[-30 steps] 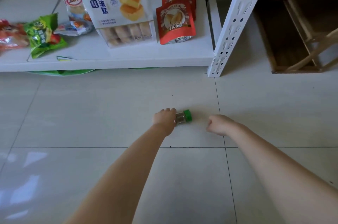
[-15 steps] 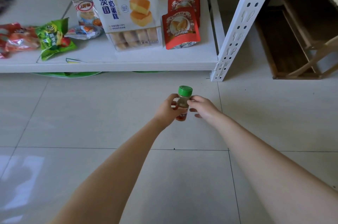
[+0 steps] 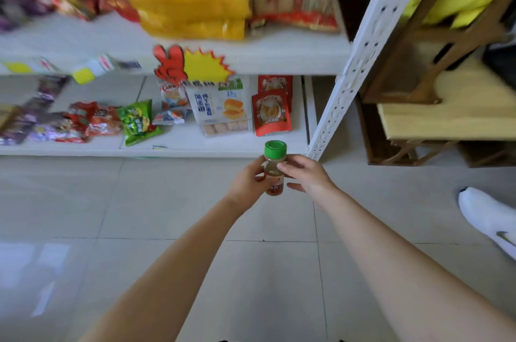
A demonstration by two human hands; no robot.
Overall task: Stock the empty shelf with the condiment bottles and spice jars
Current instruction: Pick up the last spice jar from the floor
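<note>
Spice jar [image 3: 274,167] with a green cap stands upright at frame centre, held off the tiled floor [image 3: 139,202] just below the lower shelf's [image 3: 195,147] front edge. Left hand [image 3: 249,183] and right hand [image 3: 306,174] each curl fingers round its sides, gripping it.

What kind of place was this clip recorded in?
Probably a small grocery shop, or a mock-up of one: white metal shelving stocked with snack packets, a yellow starburst promo tag on the shelf edge, and a spice jar held by left hand and right hand.
</note>
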